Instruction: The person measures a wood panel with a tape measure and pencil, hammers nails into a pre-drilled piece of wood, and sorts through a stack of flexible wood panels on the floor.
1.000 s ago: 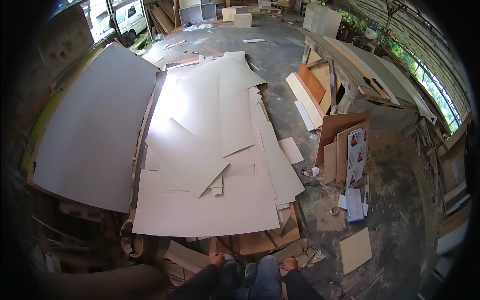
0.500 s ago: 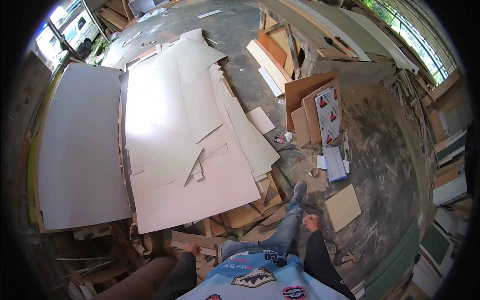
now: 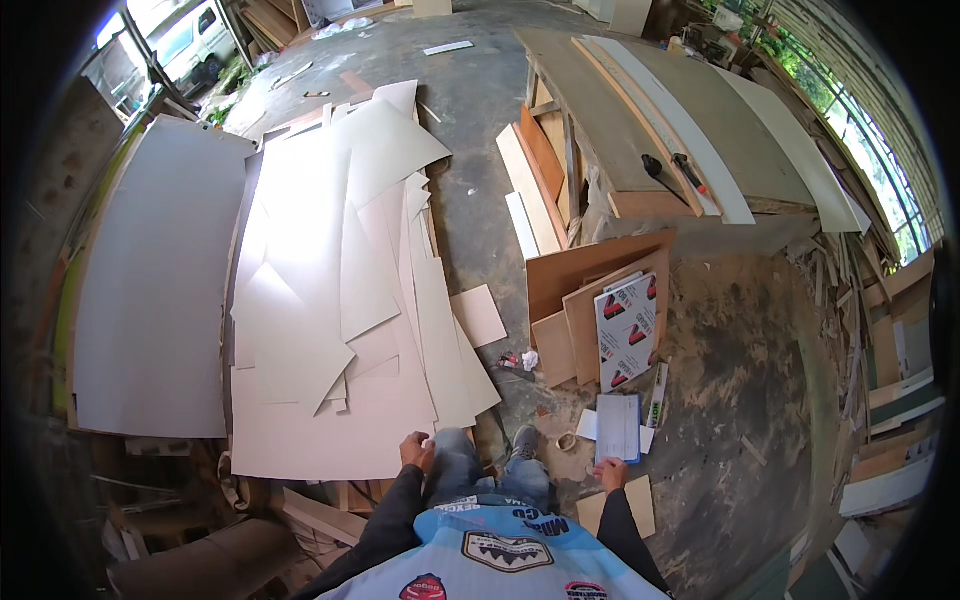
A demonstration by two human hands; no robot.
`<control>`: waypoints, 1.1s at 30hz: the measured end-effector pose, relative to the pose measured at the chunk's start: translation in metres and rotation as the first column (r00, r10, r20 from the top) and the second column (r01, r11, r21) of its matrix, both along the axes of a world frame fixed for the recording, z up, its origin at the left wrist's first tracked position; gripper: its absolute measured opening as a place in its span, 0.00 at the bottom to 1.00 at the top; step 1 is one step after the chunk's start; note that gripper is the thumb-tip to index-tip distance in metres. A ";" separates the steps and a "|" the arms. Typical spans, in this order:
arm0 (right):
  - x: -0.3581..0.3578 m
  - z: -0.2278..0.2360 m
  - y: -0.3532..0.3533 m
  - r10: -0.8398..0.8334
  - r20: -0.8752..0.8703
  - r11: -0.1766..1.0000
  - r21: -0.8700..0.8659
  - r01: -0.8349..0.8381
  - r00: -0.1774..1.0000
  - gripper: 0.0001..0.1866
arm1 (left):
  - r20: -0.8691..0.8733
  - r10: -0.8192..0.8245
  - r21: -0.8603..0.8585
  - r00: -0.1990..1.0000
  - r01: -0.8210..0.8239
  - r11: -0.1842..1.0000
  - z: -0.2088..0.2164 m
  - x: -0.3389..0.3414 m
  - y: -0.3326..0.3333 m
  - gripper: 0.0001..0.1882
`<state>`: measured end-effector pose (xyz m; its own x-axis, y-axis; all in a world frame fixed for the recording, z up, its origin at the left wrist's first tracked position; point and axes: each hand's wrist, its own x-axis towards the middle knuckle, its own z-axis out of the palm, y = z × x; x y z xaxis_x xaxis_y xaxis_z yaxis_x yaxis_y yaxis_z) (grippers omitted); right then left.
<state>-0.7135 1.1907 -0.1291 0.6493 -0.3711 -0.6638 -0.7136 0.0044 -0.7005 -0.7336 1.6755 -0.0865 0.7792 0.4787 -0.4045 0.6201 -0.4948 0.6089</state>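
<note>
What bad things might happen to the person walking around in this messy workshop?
The loose pale sheets lie overlapped right beside the left hand; stepping on one, a foot might slide. A tape roll and small scraps sit on the floor near the shoe, so tripping seems possible. Boards leaning against the workbench could tip if bumped.

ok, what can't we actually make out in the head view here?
- Left hand: too small to tell if its grip is open or shut, or whether it touches the pale sheet stack.
- Right hand: same, tiny beside a small board.
- Two dark tools on the workbench: too small to identify.
- Lower-left corner: lost to the dark fisheye rim.
</note>
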 end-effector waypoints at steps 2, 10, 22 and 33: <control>0.054 0.009 -0.007 0.014 -0.032 0.999 -0.045 -0.015 0.999 0.07 | 0.033 0.153 -0.137 0.988 -0.147 0.980 0.013 0.040 -0.008 0.16; 0.268 0.015 0.064 0.288 0.040 0.952 0.099 -0.291 0.957 0.09 | -0.411 0.508 -0.429 0.757 -0.653 0.625 -0.062 0.070 0.019 0.08; 0.606 -0.002 0.280 0.604 0.039 0.700 0.453 -0.553 0.796 0.13 | -0.342 -0.143 -0.110 0.929 0.112 0.988 -0.099 0.456 0.152 0.16; 0.961 0.054 0.437 0.411 0.175 0.801 0.399 -0.446 0.895 0.11 | 0.173 0.594 -0.767 0.785 -0.271 0.581 0.082 0.873 0.285 0.14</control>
<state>0.2470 1.6281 -0.0752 0.7305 0.2581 -0.6322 -0.6572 0.0144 -0.7535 0.1399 1.9607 -0.0045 0.7072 0.5166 -0.4826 0.2825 0.4193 0.8628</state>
